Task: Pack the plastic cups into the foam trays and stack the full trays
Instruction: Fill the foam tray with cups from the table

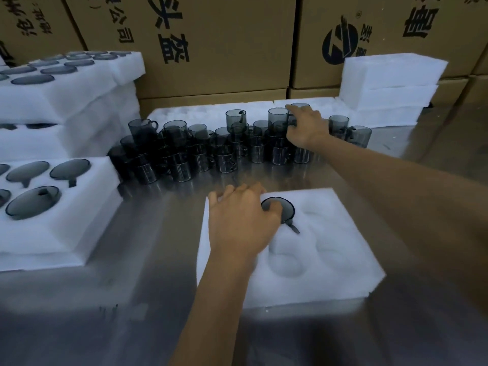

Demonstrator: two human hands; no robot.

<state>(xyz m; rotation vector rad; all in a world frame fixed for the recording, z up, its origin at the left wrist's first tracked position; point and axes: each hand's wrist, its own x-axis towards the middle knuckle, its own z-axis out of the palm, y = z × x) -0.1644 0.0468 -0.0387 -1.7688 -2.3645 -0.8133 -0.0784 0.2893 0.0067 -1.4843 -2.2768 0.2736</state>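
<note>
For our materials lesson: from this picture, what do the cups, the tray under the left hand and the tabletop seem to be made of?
Cups: smoky grey see-through plastic, glossy; you can see other cups through the walls.
Tray: white foam, matte and soft-looking, with rounded moulded pockets.
Tabletop: probably brushed stainless steel; grey, with blurred reflections of the cups.

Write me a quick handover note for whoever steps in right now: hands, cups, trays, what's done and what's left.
Left hand presses a cup into the near foam tray; its other pockets show empty.
Right hand reaches onto a cup in the loose cups stacked mid-table; grip unclear.
Done: full trays stacked at left.
Left: fill this tray, stack it, then pack the remaining cups using the empty trays at back right.
</note>
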